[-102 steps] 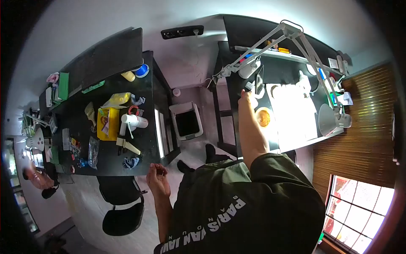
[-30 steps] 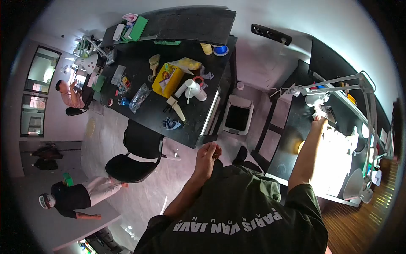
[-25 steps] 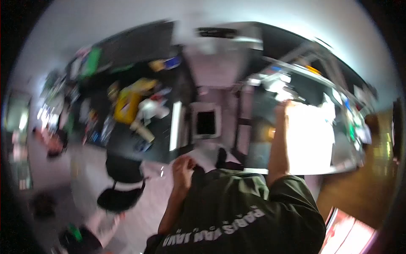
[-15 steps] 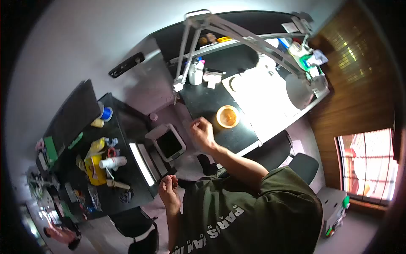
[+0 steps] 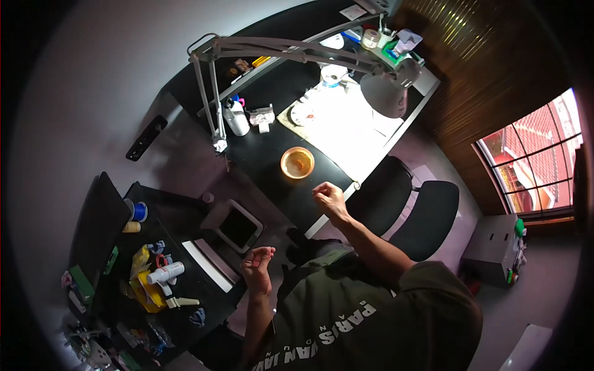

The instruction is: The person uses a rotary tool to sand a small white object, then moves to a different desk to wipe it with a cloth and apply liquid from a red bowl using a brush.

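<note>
My right hand (image 5: 331, 201) is closed, its fingers curled in near the front edge of a black desk. Whether it holds anything small I cannot make out. A round orange-brown bowl (image 5: 297, 163) rests on the black desk (image 5: 257, 148), to the upper left of that hand and apart from it. Farther left and lower, my left hand (image 5: 258, 267) is raised in front of my body, between the two desks. Its fingers are bent in towards the thumb, and anything between them is too small to name. Neither hand touches the bowl.
A jointed lamp (image 5: 383, 93) lights a bright white work surface (image 5: 352, 136). A white bottle (image 5: 236, 117) stands near the lamp's base. The left desk holds another white bottle (image 5: 166, 272), a yellow packet (image 5: 147, 294) and a blue spool (image 5: 140, 212). Below stands a bin (image 5: 238, 229).
The view has turned towards the right, showing more of the window and chairs. My right hand has moved from the bowl's left to its lower right. My left hand stays raised.
</note>
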Motion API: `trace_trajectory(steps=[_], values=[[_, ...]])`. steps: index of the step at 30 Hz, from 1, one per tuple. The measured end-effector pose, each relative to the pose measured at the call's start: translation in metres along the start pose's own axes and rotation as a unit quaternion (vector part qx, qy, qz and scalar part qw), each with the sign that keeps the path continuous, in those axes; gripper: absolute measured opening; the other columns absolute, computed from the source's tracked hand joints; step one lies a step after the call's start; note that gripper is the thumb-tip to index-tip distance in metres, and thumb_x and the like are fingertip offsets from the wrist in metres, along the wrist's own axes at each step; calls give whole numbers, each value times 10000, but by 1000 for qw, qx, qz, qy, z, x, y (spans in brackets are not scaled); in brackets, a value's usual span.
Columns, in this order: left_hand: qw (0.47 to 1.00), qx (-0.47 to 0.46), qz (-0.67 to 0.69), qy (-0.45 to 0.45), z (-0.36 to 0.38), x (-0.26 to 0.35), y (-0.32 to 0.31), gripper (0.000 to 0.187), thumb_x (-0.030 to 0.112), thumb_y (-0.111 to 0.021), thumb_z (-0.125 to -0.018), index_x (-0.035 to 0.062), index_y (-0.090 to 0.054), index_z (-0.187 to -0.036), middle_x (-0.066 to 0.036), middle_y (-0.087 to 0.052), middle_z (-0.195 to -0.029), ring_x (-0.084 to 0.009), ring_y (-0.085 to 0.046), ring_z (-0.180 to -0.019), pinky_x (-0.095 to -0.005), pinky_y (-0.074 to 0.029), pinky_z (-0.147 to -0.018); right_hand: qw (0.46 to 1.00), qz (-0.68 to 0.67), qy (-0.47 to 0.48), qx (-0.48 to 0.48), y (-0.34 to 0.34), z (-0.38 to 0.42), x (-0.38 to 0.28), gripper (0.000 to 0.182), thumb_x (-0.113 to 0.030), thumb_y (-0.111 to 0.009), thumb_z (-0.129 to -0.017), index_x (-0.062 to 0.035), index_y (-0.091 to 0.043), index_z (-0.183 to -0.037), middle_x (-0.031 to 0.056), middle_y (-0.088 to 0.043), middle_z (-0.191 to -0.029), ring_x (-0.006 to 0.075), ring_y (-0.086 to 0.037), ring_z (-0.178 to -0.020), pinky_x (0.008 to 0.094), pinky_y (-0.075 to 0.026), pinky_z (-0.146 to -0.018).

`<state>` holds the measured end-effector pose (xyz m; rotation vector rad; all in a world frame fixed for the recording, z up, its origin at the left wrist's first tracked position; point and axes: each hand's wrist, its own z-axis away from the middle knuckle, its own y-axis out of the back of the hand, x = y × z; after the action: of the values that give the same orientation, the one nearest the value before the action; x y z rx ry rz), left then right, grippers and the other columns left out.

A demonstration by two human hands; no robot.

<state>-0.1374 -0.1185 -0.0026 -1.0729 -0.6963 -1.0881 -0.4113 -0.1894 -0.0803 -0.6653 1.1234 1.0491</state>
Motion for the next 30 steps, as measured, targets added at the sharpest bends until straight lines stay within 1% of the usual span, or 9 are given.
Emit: trace_trajectory(steps=[5,9,13,16,17,20,25,29,30], values=[[998,-54,-28,34,-6,-8,3,126,155,-637,-976,50,-705,-960,-54,-705,-951,-73,-606,-814,-198,-473,-751,998,-10,-14,55,37,28,-13,89,-28,-584,-827,-18,-656,-877,18,-650,-773,70,-561,-662,239,-445,-579],[997,-54,-41,44,-6,-8,-5,188,213,-611,-998,51,-701,-971,-42,-708,-942,-66,-603,-803,-192,-471,-747,998,-36,-22,48,48,39,2,91,-45,-604,-837,-8,-658,-901,26,-660,-770,71,-577,-655,229,-459,-582],[997,-54,-38,32,-6,-9,-20,152,187,-632,-984,56,-704,-961,-47,-708,-958,-63,-600,-794,-193,-475,-740,1000,11,-22,15,54,26,-3,109,-55,-607,-836,-4,-661,-915,40,-669,-795,76,-594,-707,240,-476,-618],[999,-44,-4,23,-13,-20,-34,90,84,-666,-942,4,-697,-968,-76,-710,-948,-90,-608,-811,-226,-476,-790,998,58,15,-18,62,-3,0,140,-78,-608,-841,-6,-668,-945,41,-670,-793,90,-597,-717,248,-482,-632],[999,-45,6,14,-17,-26,-37,69,25,-688,-908,-8,-692,-968,-87,-711,-956,-107,-630,-849,-234,-490,-854,996,69,40,-30,66,-15,2,171,-107,-615,-845,-15,-673,-977,41,-666,-789,98,-593,-715,254,-483,-644],[1000,-12,0,12,-27,-35,-63,45,56,-689,-910,32,-707,-944,-74,-718,-947,-90,-619,-812,-225,-486,-799,993,99,35,-56,82,-42,-20,183,-121,-609,-851,-14,-671,-986,39,-659,-794,91,-577,-709,254,-477,-640],[999,18,11,-32,-39,-43,-123,49,46,-688,-905,21,-719,-933,-97,-719,-934,-98,-620,-819,-234,-484,-790,996,37,-27,-73,133,-106,-1,166,-55,-578,-841,-13,-652,-984,3,-626,-784,72,-547,-690,239,-467,-638],[999,27,21,-12,-38,-52,-159,95,97,-668,-942,27,-709,-991,-73,-714,-962,-75,-606,-811,-207,-477,-755,985,168,32,28,179,-128,16,157,-94,-612,-836,-3,-686,-941,72,-700,-816,154,-654,-746,301,-517,-720],[999,31,30,0,-36,-51,-167,85,79,-663,-936,17,-705,-976,-85,-717,-958,-103,-628,-837,-234,-478,-810,971,218,51,79,194,-126,15,158,-110,-624,-831,-3,-697,-923,97,-718,-827,176,-680,-765,318,-528,-740]])
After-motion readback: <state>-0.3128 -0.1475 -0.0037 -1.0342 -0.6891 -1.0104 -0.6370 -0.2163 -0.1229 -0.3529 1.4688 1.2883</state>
